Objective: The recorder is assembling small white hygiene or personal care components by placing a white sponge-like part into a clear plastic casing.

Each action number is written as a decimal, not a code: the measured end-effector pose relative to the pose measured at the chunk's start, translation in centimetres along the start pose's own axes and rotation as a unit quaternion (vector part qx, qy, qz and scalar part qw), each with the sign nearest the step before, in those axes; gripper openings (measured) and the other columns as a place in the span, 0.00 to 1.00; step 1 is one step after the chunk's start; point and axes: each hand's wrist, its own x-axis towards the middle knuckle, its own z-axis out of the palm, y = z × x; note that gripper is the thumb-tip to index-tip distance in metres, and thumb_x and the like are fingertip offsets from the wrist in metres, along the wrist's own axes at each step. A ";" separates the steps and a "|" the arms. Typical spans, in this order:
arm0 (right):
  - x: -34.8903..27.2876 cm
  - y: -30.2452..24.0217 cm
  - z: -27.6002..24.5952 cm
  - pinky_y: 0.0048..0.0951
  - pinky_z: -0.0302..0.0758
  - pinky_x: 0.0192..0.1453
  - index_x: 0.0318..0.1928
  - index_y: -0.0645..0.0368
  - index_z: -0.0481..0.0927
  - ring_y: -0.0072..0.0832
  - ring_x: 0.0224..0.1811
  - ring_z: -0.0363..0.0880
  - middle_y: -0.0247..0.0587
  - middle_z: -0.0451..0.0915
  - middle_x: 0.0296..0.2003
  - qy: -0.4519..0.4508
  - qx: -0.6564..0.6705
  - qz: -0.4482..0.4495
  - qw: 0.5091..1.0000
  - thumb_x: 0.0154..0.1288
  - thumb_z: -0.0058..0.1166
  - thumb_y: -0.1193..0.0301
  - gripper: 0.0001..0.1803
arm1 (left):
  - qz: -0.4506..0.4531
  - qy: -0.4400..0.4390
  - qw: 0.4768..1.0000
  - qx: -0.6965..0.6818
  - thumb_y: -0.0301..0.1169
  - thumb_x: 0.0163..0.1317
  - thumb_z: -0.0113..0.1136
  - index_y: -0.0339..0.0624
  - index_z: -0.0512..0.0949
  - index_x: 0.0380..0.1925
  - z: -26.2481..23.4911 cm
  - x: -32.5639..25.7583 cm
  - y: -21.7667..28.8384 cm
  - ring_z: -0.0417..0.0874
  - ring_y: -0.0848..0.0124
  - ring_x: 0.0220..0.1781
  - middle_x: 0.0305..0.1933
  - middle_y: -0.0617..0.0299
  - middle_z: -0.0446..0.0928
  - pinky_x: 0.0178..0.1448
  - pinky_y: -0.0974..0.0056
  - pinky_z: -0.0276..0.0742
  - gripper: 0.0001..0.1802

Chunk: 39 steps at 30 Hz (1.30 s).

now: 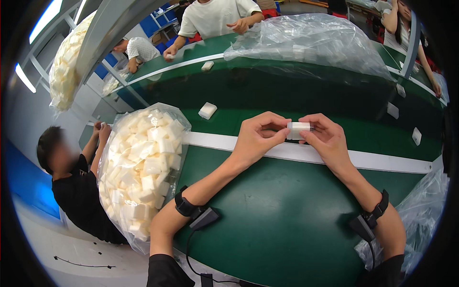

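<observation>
Between my two hands, above the white rail, is a small white container with clear, see-through parts at its ends. It lies sideways, its length running left to right. My left hand pinches its left end between thumb and fingers. The right end is gripped by my right hand, thumb below and fingers above. Fingertips cover part of both ends, so the exact kind of container cannot be made out. Beyond the hands, a similar white piece rests on the dark green belt.
A clear bag of cream-white blocks stands left of my left arm. Several white pieces lie on the belt to the right. Crumpled clear plastic is by my right elbow; a large plastic bag lies across the belt. Other people work around it.
</observation>
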 end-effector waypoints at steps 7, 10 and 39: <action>-0.1 0.3 -0.7 0.24 0.81 0.48 0.49 0.68 0.79 0.21 0.43 0.81 0.39 0.82 0.43 0.007 -0.039 0.002 0.999 0.69 0.59 0.77 0.11 | 0.049 -0.048 0.995 0.070 0.17 0.61 0.63 0.31 0.82 0.44 0.4 0.1 0.6 0.85 0.71 0.48 0.48 0.58 0.80 0.53 0.68 0.86 0.10; -0.1 0.0 -0.5 0.24 0.81 0.47 0.48 0.68 0.79 0.21 0.43 0.81 0.40 0.82 0.43 0.006 -0.034 -0.005 0.999 0.70 0.58 0.77 0.10 | 0.005 -0.036 0.998 0.060 0.21 0.62 0.66 0.31 0.83 0.41 0.3 0.4 0.9 0.85 0.73 0.46 0.47 0.59 0.81 0.49 0.69 0.85 0.08; 0.3 -0.2 0.7 0.28 0.85 0.47 0.55 0.65 0.73 0.29 0.51 0.81 0.44 0.76 0.50 -0.012 -0.017 0.019 1.000 0.68 0.57 0.80 0.17 | -0.017 0.022 0.999 -0.043 0.28 0.64 0.69 0.31 0.83 0.47 -0.6 0.1 -1.1 0.86 0.75 0.42 0.40 0.56 0.85 0.48 0.70 0.81 0.14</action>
